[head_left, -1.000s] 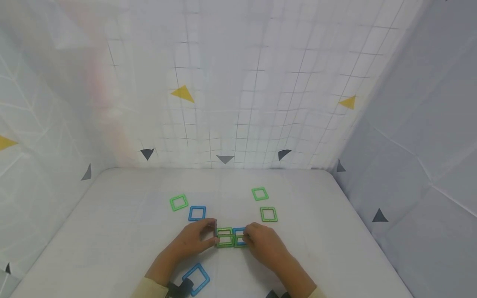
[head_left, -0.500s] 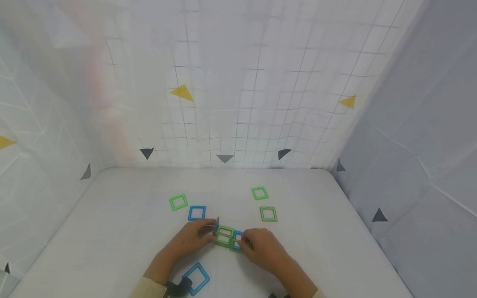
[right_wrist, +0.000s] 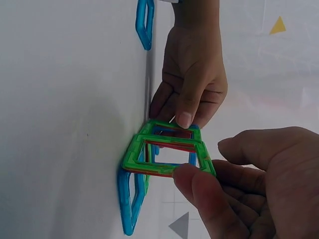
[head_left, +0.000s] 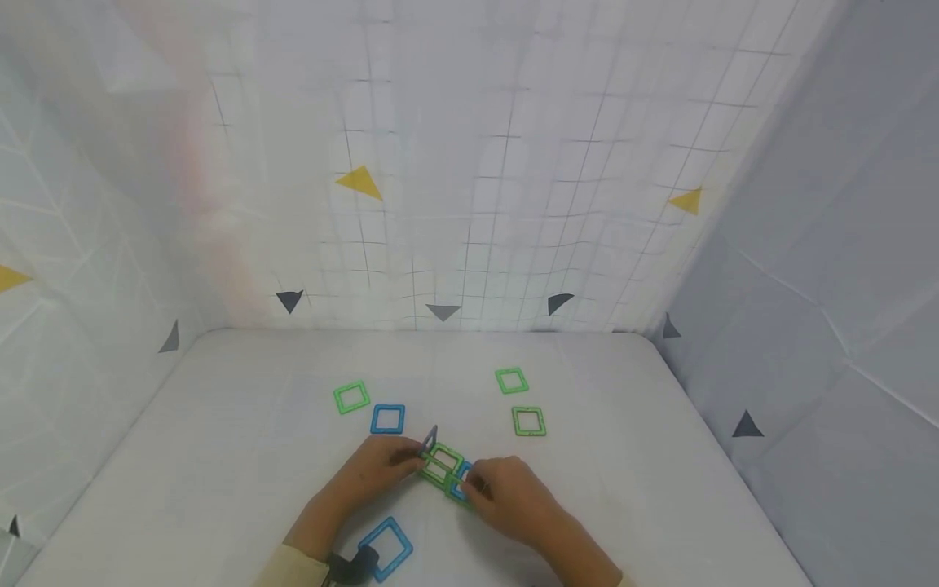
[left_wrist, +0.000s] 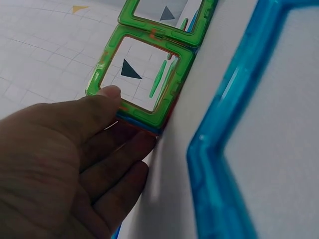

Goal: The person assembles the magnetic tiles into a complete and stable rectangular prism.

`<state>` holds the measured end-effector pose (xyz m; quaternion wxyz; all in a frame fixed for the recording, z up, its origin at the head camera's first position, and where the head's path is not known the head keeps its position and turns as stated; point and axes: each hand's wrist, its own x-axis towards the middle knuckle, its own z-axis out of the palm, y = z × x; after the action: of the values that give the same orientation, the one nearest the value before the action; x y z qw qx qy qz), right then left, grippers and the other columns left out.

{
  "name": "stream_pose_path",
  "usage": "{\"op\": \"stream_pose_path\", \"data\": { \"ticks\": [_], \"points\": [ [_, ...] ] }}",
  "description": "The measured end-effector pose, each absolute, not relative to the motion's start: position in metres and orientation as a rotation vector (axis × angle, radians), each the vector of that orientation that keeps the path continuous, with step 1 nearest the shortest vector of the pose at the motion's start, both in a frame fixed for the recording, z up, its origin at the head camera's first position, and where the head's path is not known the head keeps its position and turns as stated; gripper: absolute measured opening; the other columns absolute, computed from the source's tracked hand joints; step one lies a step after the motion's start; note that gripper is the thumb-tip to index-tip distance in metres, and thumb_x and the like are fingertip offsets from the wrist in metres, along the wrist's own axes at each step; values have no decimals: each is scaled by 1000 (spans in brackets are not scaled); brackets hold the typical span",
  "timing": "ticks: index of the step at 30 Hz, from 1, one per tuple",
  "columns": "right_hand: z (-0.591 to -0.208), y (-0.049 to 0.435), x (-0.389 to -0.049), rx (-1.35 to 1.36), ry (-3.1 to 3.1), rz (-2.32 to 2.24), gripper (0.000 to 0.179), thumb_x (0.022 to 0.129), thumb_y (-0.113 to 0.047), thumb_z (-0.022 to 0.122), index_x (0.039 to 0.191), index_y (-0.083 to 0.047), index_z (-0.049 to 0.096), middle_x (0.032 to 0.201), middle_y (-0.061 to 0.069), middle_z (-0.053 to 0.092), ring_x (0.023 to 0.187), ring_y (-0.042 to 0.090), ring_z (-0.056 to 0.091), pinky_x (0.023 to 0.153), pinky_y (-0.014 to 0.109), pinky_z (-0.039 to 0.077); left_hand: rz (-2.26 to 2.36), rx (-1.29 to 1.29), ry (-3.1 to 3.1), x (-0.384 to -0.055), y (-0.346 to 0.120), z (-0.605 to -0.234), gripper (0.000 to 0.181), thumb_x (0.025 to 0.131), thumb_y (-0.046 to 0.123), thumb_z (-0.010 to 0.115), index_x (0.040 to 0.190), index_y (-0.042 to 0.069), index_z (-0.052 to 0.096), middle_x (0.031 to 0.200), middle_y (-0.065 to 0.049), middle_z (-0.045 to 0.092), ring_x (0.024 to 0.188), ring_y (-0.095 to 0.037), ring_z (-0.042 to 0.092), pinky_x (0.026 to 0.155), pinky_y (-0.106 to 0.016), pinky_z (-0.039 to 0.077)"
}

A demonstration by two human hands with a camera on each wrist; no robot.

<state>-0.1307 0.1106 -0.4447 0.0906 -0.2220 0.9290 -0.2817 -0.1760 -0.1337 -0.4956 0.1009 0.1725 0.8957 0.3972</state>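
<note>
Several square magnetic tiles are joined in a small structure between my hands, with green tiles (left_wrist: 178, 89) along the side toward me and blue ones behind and at the ends. My left hand (head_left: 374, 473) pinches its left end; the thumb lies on the green frame in the left wrist view, with fingers behind. At the opposite end my right hand (head_left: 513, 493) grips a tile edge, a fingertip on the green corner in the right wrist view. A bluish tile (head_left: 429, 440) stands up at the left end. One blue tile (right_wrist: 124, 204) slants out beneath the green ones.
Loose square tiles lie flat on the white table (head_left: 623, 473): a green one (head_left: 338, 402) and a blue one (head_left: 389, 407) beyond my left hand, two green ones at the back right, and a blue one (head_left: 396, 566) beside my left wrist. Sheeted walls surround the table.
The joined tiles have turned, their right end swinging toward me. My right hand has moved nearer and slightly left with it, while my left hand has stayed almost in place. Loose tiles are unmoved.
</note>
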Motion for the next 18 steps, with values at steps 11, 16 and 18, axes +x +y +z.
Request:
{"op": "stream_pose_path", "data": {
  "ticks": [11, 16, 18],
  "points": [
    [-442, 113, -130, -651, 2799, -817, 12, 86, -28, 59, 86, -19, 67, 64, -17, 57, 53, -1, 50, 48, 18, 45, 1146, 512, 2660, -175, -132, -496, 32, 82, 49, 58, 108, 32, 63, 99, 20, 63, 93, -1, 58, 85, -32, 49],
    [-445, 130, -142, -645, 2996, -734, 11, 87, -21, 60, 94, -17, 66, 82, -13, 64, 74, 0, 58, 65, 21, 51, 1131, 500, 2659, -175, -132, -497, 31, 82, 48, 58, 108, 32, 63, 97, 21, 62, 90, 0, 58, 84, -31, 50],
    [-451, 139, -150, -573, 3086, -720, 12, 86, -21, 61, 96, -18, 66, 87, -11, 65, 82, 2, 59, 71, 24, 52, 1129, 510, 2661, -176, -132, -497, 30, 82, 47, 58, 108, 32, 63, 96, 21, 62, 89, 0, 57, 83, -30, 50]
  ]
}}
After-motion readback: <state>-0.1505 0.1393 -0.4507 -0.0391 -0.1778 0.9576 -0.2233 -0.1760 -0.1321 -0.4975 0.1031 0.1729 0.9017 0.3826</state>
